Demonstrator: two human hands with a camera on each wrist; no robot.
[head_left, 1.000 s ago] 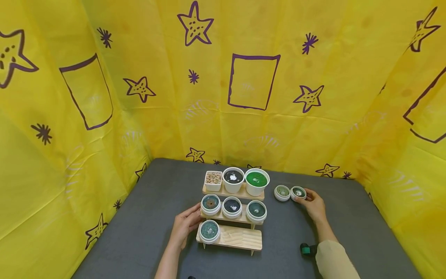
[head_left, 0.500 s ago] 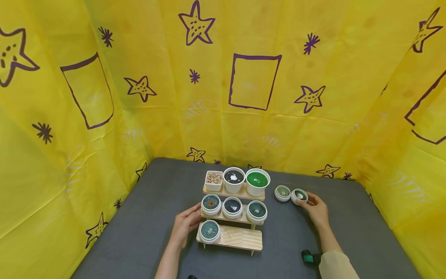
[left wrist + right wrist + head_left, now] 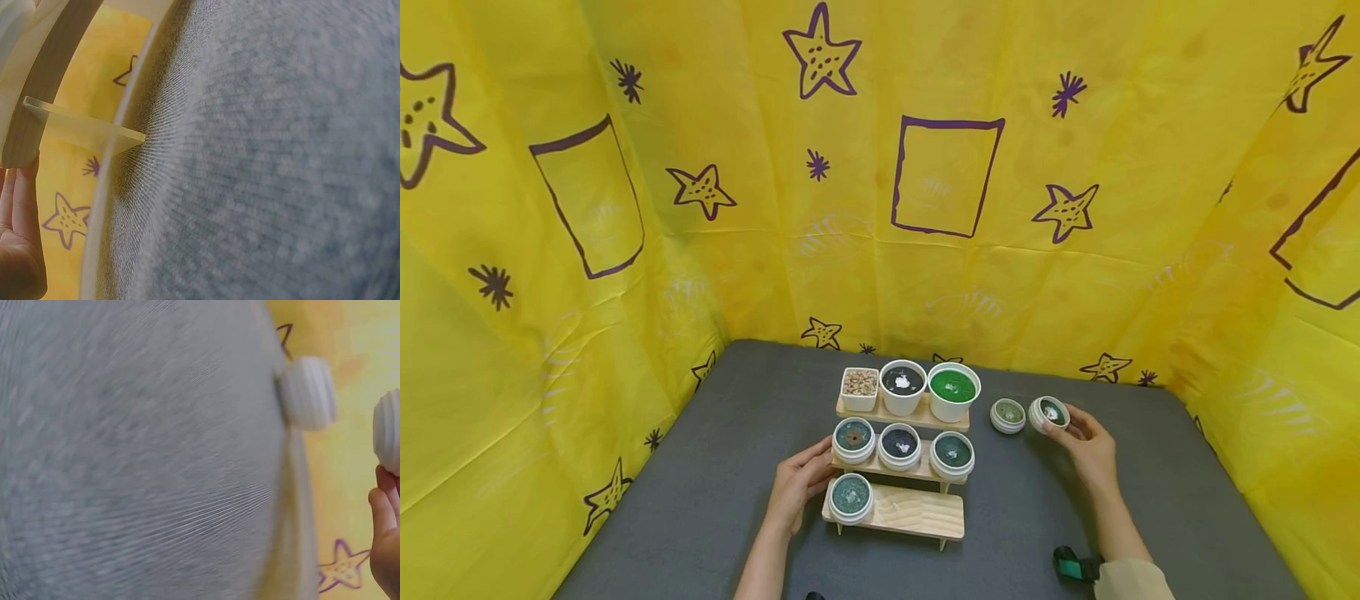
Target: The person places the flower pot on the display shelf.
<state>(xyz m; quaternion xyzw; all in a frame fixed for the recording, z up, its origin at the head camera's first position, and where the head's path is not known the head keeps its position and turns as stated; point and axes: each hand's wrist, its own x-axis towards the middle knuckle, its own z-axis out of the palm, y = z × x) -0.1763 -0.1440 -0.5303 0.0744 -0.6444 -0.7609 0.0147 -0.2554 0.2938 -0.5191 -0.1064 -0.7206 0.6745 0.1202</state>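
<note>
My right hand pinches a small round white pot with dark green filling and a white patch on top. The right wrist view shows this ribbed pot held up clear of the table, fingertips at its lower side. A similar pot with lighter green filling stands on the table just left of it. My left hand touches the left end of a three-tier wooden stand with straight fingers. In the left wrist view those fingers meet the end of a wooden board.
On the top tier are a square cup of pebbles, a black-filled cup and a green-filled cup. Three round pots line the middle tier. One teal pot sits at the bottom tier's left. A yellow patterned cloth encloses the table.
My right hand has lifted the dark green pot and moved it right, away from the lighter green pot. The left hand and the stand have stayed in place.
</note>
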